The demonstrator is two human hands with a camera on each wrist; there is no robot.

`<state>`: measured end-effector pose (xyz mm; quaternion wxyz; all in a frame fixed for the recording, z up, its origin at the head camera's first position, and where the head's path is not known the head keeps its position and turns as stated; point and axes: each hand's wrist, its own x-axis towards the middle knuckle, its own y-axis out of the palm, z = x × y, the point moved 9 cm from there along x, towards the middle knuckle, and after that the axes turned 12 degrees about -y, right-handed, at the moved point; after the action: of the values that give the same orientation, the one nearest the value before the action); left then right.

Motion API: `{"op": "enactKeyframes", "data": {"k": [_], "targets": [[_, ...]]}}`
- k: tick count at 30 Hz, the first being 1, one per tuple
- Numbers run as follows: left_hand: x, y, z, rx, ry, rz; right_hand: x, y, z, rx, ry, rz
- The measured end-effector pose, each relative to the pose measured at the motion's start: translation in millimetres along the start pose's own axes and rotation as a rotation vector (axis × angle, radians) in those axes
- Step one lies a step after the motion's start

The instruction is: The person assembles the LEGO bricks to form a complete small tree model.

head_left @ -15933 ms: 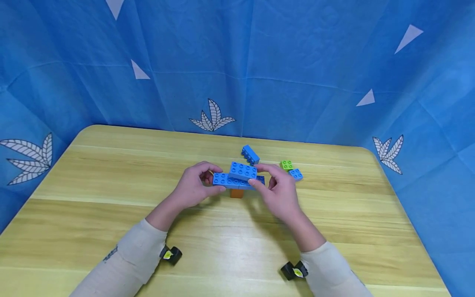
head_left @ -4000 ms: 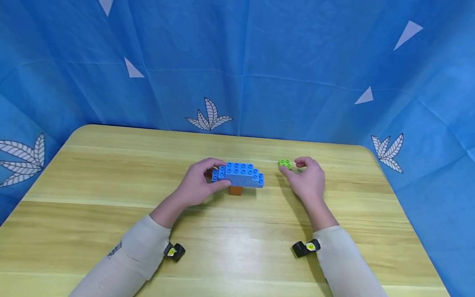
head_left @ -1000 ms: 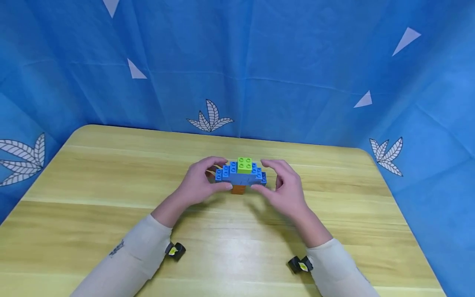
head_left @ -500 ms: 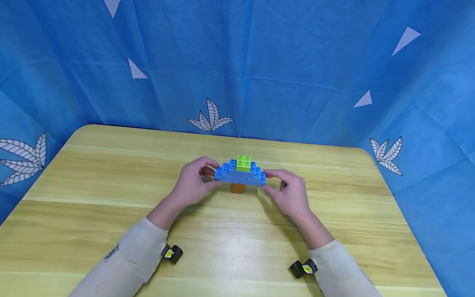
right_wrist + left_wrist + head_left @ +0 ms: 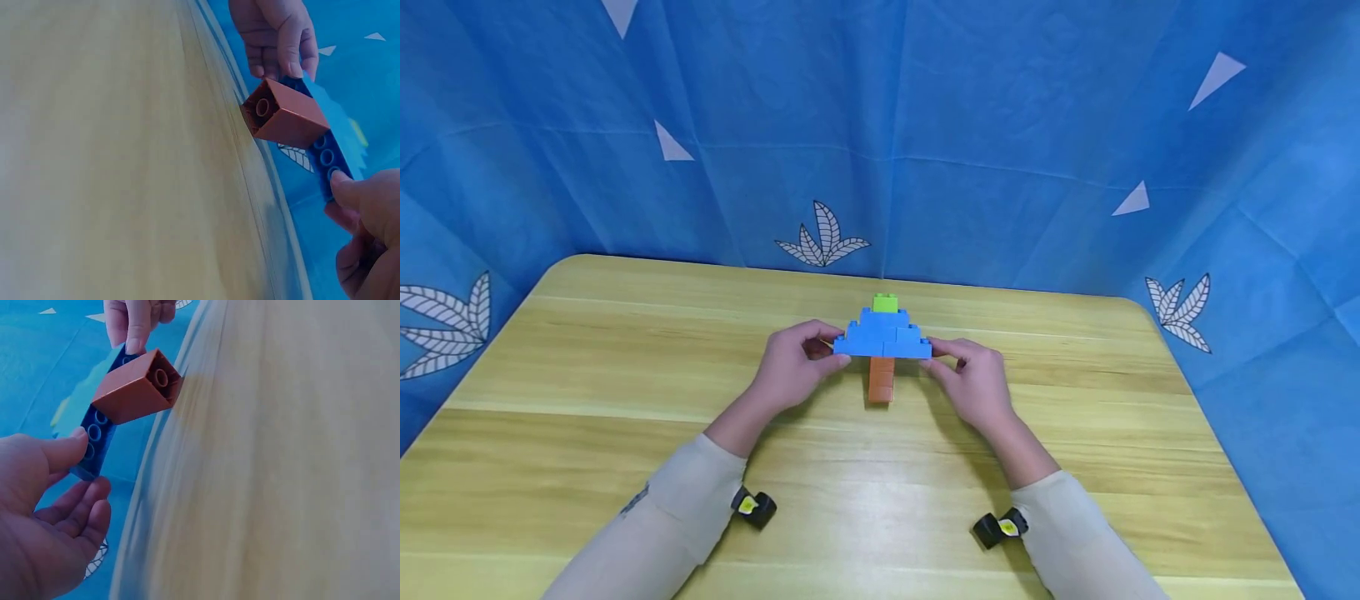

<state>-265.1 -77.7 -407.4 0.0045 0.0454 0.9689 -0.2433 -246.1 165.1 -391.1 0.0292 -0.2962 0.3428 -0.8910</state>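
A tree-shaped model of toy building bricks [image 5: 880,337] is held up between both hands, its front side facing up toward the head view. Blue bricks step inward to a green brick [image 5: 885,303] at the top. A brown brick trunk [image 5: 882,381] sticks out below the middle; its hollow bottom shows in both wrist views. My left hand [image 5: 793,367] pinches the left end of the lowest blue layer, thumb on its underside tubes. At the opposite end, my right hand [image 5: 977,383] pinches the same layer between thumb and fingers.
The wooden table [image 5: 662,333] stretches out beneath the hands. Behind it hangs a blue cloth [image 5: 1000,150] with white triangles and leaf prints. Each sleeve carries a small black wrist camera [image 5: 758,509] on its inner side.
Earlier, more blue bricks and then the green one went onto the stack. Within the last second both hands shifted outward to the ends, and the model tipped back, showing its front and trunk.
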Motion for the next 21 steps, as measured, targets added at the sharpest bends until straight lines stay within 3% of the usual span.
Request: {"op": "enactKeyframes", "data": {"k": [10,21], "targets": [[18.3,7.5,17.8,0.08,-0.155,-0.015,6.2,22.4,-24.5,-0.052,0.185,0.111],[23.3,11.2,22.7,0.134,-0.214,-0.007,4.7,29.8,-34.0,-0.05,0.191,0.143]]}}
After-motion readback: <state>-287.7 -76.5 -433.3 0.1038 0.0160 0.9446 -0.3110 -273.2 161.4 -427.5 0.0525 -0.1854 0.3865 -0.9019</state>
